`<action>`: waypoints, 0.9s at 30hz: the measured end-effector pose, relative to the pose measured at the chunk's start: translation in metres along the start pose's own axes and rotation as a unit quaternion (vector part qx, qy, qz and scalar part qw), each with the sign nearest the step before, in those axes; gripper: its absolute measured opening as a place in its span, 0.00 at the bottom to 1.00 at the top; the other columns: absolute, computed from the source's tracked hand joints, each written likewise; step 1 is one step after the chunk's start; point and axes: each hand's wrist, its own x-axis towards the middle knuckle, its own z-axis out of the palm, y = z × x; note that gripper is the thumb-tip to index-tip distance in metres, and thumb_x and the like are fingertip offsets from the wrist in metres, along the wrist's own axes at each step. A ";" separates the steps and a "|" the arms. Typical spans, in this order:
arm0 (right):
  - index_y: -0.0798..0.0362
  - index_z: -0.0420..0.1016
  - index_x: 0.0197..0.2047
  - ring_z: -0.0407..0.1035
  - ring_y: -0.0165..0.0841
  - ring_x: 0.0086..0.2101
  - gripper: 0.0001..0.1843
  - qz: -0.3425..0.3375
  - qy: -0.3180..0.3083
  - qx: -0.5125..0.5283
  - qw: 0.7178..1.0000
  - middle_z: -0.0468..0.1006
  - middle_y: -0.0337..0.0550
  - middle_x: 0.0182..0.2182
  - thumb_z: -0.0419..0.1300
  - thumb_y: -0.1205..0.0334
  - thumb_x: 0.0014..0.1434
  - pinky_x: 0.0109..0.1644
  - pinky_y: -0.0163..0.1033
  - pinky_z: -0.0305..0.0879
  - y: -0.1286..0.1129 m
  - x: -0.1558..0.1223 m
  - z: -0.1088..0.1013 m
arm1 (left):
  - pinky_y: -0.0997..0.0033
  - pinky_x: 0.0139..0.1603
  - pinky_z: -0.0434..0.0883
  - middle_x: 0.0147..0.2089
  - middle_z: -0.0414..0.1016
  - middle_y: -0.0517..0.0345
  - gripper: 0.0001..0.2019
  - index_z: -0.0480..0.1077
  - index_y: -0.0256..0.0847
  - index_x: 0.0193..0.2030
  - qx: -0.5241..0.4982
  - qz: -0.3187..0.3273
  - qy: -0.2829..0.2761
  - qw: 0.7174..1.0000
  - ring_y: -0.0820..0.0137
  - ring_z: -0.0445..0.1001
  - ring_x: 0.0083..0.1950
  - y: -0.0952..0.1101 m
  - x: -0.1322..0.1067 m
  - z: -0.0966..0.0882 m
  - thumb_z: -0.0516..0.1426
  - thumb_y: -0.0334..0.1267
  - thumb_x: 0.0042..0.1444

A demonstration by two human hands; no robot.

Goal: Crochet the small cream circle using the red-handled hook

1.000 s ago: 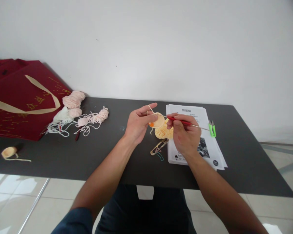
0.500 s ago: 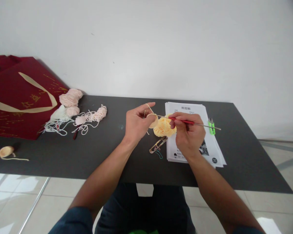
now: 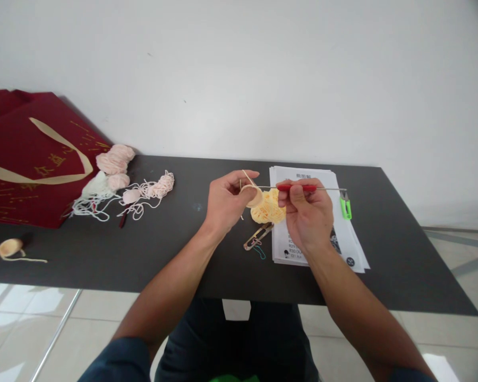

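Head camera: a person's left hand [image 3: 228, 201] pinches a small pale-yellow piece [image 3: 255, 200], held just left of a yellow yarn ball [image 3: 267, 210], a strand of yarn [image 3: 249, 178] running over the raised forefinger. Up and right of the ball, the right hand [image 3: 308, 215] closes around a red-handled hook [image 3: 309, 188], its slim shaft pointing at the piece; whether the tip touches is too small to tell. Metal snips [image 3: 248, 244] lie just below the ball on a dark table [image 3: 183, 260], printed sheets [image 3: 322, 174] and green-handled snips [image 3: 346, 208] to its right. Well left of the ball are pink yarn [image 3: 116, 159] and a maroon bag [image 3: 32, 140].
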 end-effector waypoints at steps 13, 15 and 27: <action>0.50 0.75 0.41 0.78 0.24 0.29 0.08 0.092 0.045 0.040 0.994 0.87 0.37 0.36 0.68 0.56 0.64 0.36 0.30 0.80 0.010 -0.004 0.008 | 0.72 0.36 0.69 0.35 0.80 0.59 0.12 0.84 0.44 0.42 -0.028 0.010 0.010 1.000 0.74 0.72 0.32 -0.003 -0.004 0.003 0.68 0.33 0.49; 0.49 0.75 0.41 0.78 0.23 0.29 0.07 0.062 0.040 0.024 0.997 0.87 0.36 0.36 0.68 0.57 0.65 0.36 0.30 0.80 0.009 -0.005 0.010 | 0.72 0.38 0.70 0.35 0.80 0.59 0.14 0.84 0.44 0.44 -0.022 0.015 0.021 0.999 0.74 0.73 0.33 -0.003 -0.003 0.003 0.69 0.33 0.49; 0.40 0.86 0.47 0.84 0.39 0.42 0.14 -0.256 -0.011 -0.249 0.934 0.89 0.42 0.46 0.69 0.68 0.61 0.49 0.52 0.83 0.007 -0.028 0.015 | 0.72 0.44 0.72 0.34 0.82 0.59 0.20 0.82 0.40 0.46 -0.207 -0.105 0.013 0.973 0.74 0.77 0.36 0.001 0.002 0.003 0.74 0.33 0.43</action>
